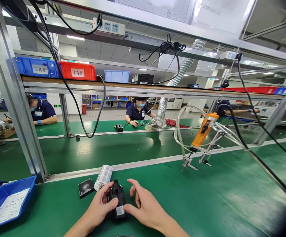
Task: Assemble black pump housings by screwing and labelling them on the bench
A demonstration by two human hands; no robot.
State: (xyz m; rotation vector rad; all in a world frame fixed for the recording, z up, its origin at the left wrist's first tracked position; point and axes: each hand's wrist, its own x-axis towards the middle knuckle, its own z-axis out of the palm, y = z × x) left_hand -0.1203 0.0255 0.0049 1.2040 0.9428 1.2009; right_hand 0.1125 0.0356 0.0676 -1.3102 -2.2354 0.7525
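A black handheld device [119, 197] with a white QR label near its lower end lies between my hands over the green bench. My left hand [103, 201] grips it, thumb across its front and fingers along its far left side. My right hand [145, 205] is open at the device's right, its thumb tip touching or very near the label and its index finger stretched away. Just beyond my left hand are a roll of white labels [104, 176] and a small flat black box [86, 188]. At the bottom edge, a dark object is mostly cut off.
A blue tray [26, 200] of white strips sits at the left. To the right, an orange electric screwdriver [204, 130] stands in a metal holder with hoses. Metal posts and a shelf with bins [77, 70] cross ahead; black cables hang down. Several people work at benches beyond.
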